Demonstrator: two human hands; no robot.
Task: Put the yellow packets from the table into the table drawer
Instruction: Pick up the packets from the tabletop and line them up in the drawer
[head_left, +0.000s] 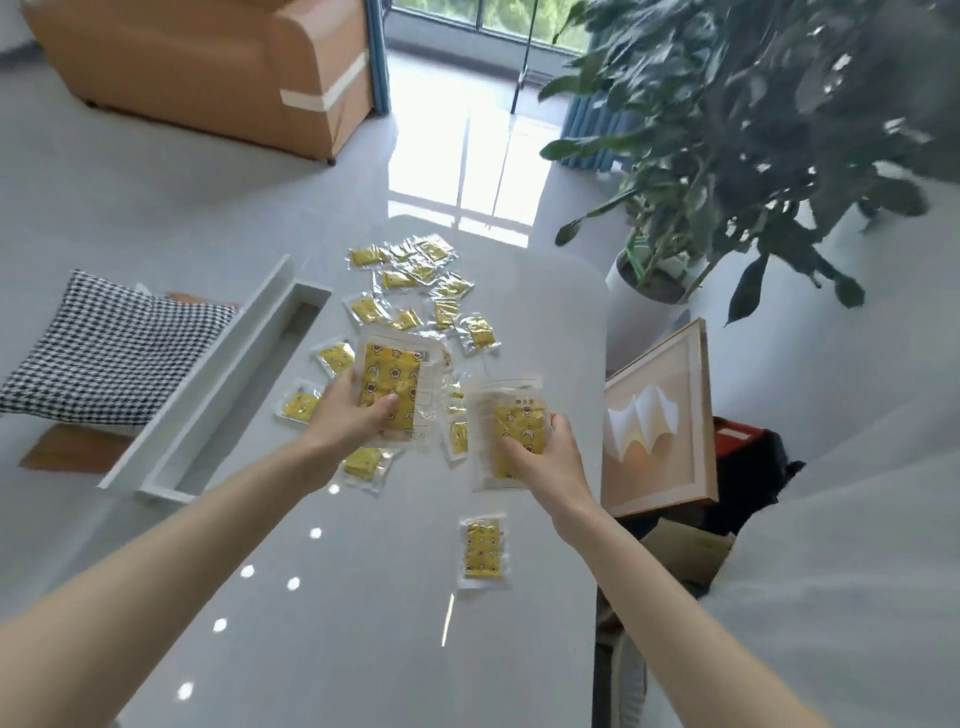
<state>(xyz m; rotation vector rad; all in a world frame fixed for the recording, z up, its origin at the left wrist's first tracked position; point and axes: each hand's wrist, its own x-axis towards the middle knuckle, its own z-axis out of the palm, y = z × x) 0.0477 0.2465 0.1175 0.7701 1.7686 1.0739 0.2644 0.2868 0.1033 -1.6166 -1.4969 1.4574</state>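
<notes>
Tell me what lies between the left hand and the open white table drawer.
Head view: a farther yellow clear-wrapped packet and a nearer packet lie flat on the glossy white table, between the left hand and the drawer.

I see a glossy white table (363, 623) with a rounded far end. Small yellow packets (410, 280) in clear plastic lie scattered across its far half; one lone packet (483, 551) lies nearer, toward the right edge.
</notes>
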